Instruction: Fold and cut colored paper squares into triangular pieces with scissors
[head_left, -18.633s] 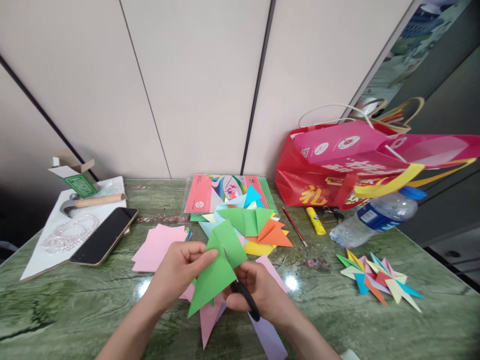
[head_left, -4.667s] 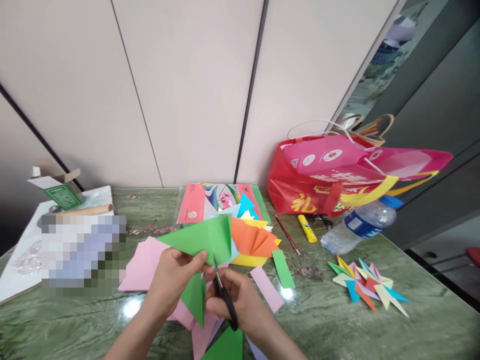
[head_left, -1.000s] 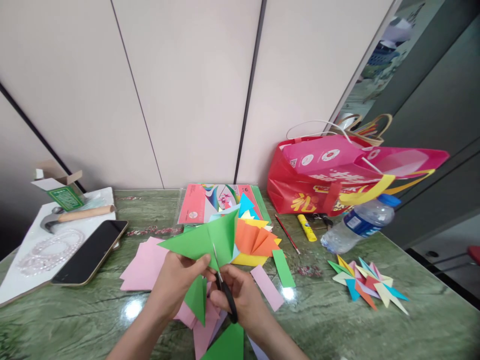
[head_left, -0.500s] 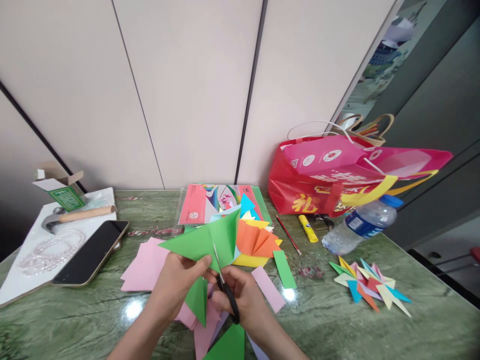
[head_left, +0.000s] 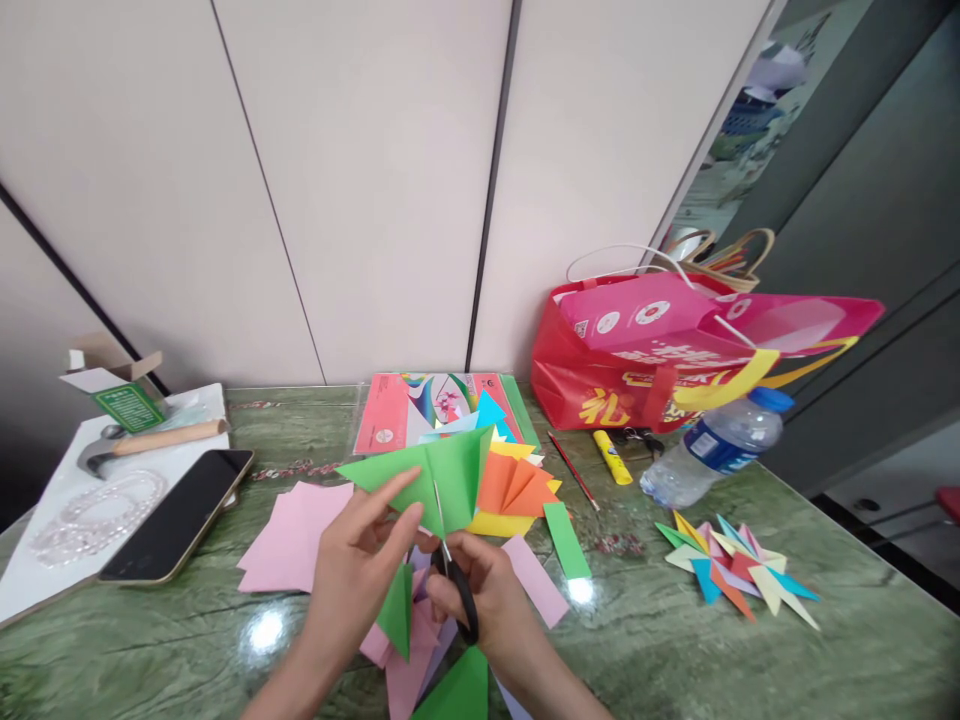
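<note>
Green paper, folded into a pointed shape, is raised above the middle of the marbled tabletop (head_left: pixel 615 665), in front of a pile of coloured folded paper. This green sheet (head_left: pixel 460 478) is held at its left part by the left hand (head_left: pixel 360 565), whose index finger and thumb lie across the near face, slightly parted in a narrow V; the other fingers are partly hidden. The right hand (head_left: pixel 484 590) has its fingers closed around the black handles of the scissors (head_left: pixel 466 600), and the blades point away to the far side, overlapping the green sheet.

Beneath the hands, green, pink and purple pieces overlap. Left of them lies a stack of pink sheets (head_left: pixel 292 540); just to the right are a pink strip (head_left: pixel 536 582) and a green strip (head_left: pixel 567 542). An orange folded piece (head_left: pixel 517 487) rests on yellow paper behind the hands. Farther right are a red pencil (head_left: pixel 573 470), a yellow tube (head_left: pixel 613 458) and a tilted plastic bottle (head_left: pixel 712 455), with many-coloured pointed paper shapes (head_left: pixel 735 568) nearer. At the far left, a phone (head_left: pixel 176 515) lies beside a hammer (head_left: pixel 169 438).
</note>
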